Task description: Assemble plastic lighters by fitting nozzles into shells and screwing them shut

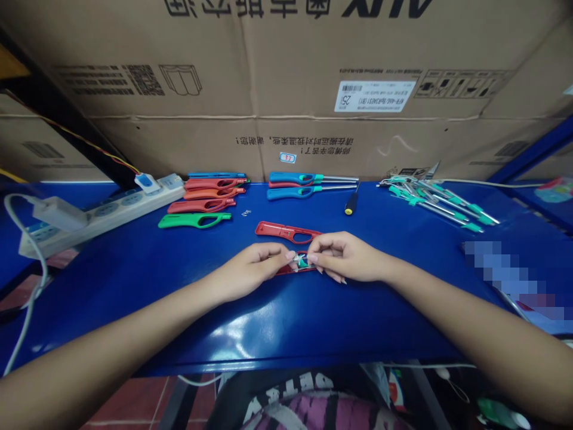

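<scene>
My left hand and my right hand meet over the middle of the blue table, fingers of both closed. Between their fingertips is a small white-and-teal lighter part, pinched from either side; its details are partly hidden. Beneath it lies a red lighter half-shell, mostly covered by the hands. Just behind sits another red half-shell, its inner side up, with the right hand overlapping its trigger-loop end.
Several coloured lighter handles lie at the left beside a power strip; small screws are near them. Lighters with metal tubes, a screwdriver and a pile of tube assemblies line the back. A cardboard box stands behind.
</scene>
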Motion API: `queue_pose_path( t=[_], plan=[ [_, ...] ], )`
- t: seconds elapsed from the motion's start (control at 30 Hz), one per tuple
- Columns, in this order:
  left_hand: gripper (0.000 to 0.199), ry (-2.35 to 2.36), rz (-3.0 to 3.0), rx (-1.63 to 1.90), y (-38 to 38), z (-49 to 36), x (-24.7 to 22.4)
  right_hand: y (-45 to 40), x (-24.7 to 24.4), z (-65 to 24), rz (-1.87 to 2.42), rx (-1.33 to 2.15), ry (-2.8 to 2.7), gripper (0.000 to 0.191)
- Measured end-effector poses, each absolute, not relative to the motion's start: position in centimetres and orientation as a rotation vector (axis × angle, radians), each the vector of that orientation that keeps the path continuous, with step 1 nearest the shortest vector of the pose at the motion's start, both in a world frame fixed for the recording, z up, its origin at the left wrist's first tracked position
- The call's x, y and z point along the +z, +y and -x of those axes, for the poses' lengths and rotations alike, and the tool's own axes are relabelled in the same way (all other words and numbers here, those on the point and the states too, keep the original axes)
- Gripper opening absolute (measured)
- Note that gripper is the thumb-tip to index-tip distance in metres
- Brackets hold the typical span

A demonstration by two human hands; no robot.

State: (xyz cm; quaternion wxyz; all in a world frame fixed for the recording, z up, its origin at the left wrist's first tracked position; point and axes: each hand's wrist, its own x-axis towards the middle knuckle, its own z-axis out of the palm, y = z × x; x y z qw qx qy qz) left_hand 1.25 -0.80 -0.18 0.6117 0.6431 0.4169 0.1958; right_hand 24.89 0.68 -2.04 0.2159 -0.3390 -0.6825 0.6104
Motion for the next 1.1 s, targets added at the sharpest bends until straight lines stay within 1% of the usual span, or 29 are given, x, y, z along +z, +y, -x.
queue_pose_path(
  t=[0.2,0.73,1.1],
  plan=[
    [0.04,1.014,-1.504,0.489,-1.04,-1.41,-0.1,0.69,-1.86,-24.84,0.922,1.648,-1.94,0.031],
    [0.037,0.995,-1.498,0.488,-0.97,-1.39,-0.1,0.72,-1.64,-24.88,0.938,1.652,-1.918,0.034],
    [0.037,1.0,-1.492,0.492,-0.98,-1.43,-0.09,0.71,-1.56,-24.86,0.943,1.657,-1.916,0.028]
  ],
)
